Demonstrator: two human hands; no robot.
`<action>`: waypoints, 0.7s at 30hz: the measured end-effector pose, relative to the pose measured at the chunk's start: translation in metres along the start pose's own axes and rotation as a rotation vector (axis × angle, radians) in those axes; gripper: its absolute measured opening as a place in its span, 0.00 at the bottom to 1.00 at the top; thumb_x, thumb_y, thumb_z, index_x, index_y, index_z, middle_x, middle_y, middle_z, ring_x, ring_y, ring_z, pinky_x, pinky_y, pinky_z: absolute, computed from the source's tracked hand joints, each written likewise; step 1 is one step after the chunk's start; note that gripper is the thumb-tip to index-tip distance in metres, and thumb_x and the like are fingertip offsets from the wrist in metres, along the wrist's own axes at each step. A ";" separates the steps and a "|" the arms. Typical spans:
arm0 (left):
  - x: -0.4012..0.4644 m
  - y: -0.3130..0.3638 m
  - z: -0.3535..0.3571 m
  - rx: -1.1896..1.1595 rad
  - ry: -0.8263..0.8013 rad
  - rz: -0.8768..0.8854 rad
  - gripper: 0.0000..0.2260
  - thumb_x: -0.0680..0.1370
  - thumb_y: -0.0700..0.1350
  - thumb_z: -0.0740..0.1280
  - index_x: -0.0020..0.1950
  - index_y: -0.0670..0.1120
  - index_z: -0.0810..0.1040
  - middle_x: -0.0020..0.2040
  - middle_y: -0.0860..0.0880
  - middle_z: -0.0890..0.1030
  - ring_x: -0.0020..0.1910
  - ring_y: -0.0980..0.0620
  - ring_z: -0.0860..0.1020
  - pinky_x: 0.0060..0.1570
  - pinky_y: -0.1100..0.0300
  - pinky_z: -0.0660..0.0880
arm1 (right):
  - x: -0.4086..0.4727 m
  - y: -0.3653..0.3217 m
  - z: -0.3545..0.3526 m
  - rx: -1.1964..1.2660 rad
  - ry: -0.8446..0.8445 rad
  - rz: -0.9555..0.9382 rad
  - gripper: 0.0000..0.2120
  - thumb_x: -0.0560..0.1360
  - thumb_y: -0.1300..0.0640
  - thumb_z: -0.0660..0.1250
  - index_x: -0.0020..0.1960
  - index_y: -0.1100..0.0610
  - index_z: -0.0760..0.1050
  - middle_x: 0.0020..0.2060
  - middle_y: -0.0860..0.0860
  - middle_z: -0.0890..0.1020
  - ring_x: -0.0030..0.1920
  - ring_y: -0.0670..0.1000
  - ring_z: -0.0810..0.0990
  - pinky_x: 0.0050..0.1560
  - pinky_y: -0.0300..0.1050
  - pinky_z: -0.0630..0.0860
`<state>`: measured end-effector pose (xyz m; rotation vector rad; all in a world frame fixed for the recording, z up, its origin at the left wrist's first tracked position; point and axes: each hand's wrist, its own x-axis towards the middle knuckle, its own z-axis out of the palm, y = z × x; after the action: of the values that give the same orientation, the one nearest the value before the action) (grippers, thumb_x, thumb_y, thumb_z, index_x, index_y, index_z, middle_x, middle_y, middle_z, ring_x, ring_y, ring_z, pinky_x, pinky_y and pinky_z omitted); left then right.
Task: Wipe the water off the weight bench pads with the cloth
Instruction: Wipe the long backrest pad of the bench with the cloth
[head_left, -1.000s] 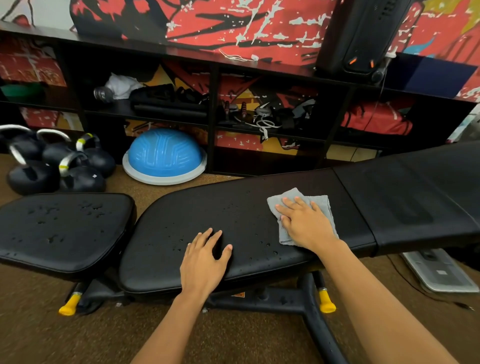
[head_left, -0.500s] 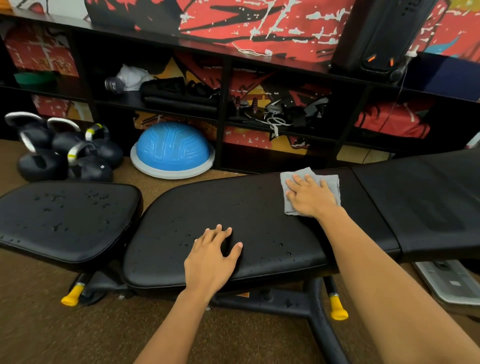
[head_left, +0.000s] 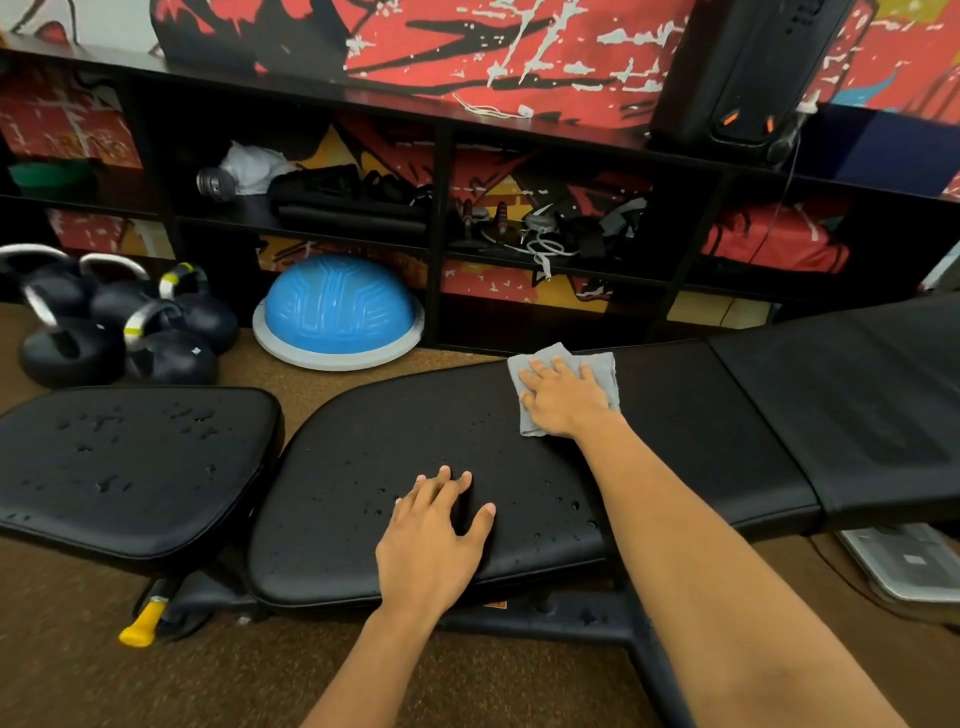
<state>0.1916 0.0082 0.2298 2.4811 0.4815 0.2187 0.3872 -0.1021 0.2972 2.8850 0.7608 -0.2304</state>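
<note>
A black weight bench runs across the view in three pads. The middle pad (head_left: 374, 447) carries water drops along its near half. The separate left pad (head_left: 130, 462) is dotted with drops too. The right pad (head_left: 857, 405) looks dry. My right hand (head_left: 563, 397) lies flat on a grey cloth (head_left: 602, 371), pressing it onto the far edge of the middle pad. My left hand (head_left: 431, 535) rests palm down, fingers spread, on the near edge of the same pad, holding nothing.
Several black kettlebells (head_left: 114, 322) and a blue balance dome (head_left: 337, 312) sit on the brown carpet behind the bench. A dark shelf unit (head_left: 436, 218) with gear lines the wall. A yellow-capped bench foot (head_left: 140, 626) sticks out front left; a grey scale (head_left: 904, 566) lies lower right.
My right hand has slid the cloth away from me, from the near side of the middle pad to its far edge, and slightly left. My left hand has stayed planted.
</note>
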 end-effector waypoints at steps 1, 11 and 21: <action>0.000 0.000 0.000 0.004 -0.001 0.000 0.23 0.77 0.65 0.54 0.71 0.62 0.63 0.74 0.60 0.60 0.75 0.58 0.55 0.70 0.54 0.61 | 0.000 -0.003 0.002 0.006 0.004 -0.012 0.23 0.82 0.51 0.45 0.76 0.52 0.53 0.77 0.50 0.52 0.77 0.56 0.47 0.74 0.61 0.44; 0.000 0.001 -0.002 0.009 -0.009 -0.007 0.23 0.77 0.65 0.54 0.71 0.62 0.63 0.74 0.61 0.60 0.75 0.58 0.55 0.68 0.54 0.63 | -0.027 -0.009 0.011 0.017 0.014 -0.078 0.23 0.82 0.51 0.45 0.76 0.51 0.52 0.77 0.49 0.51 0.77 0.54 0.47 0.74 0.59 0.44; 0.003 0.002 -0.005 -0.051 0.002 0.004 0.23 0.77 0.63 0.56 0.70 0.58 0.67 0.73 0.58 0.65 0.73 0.55 0.60 0.70 0.54 0.61 | -0.074 0.012 0.002 0.090 0.025 -0.066 0.21 0.83 0.55 0.46 0.76 0.50 0.55 0.77 0.47 0.53 0.77 0.52 0.48 0.74 0.57 0.45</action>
<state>0.1931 0.0108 0.2352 2.4329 0.4666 0.2327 0.3297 -0.1484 0.3102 2.9550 0.8727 -0.2420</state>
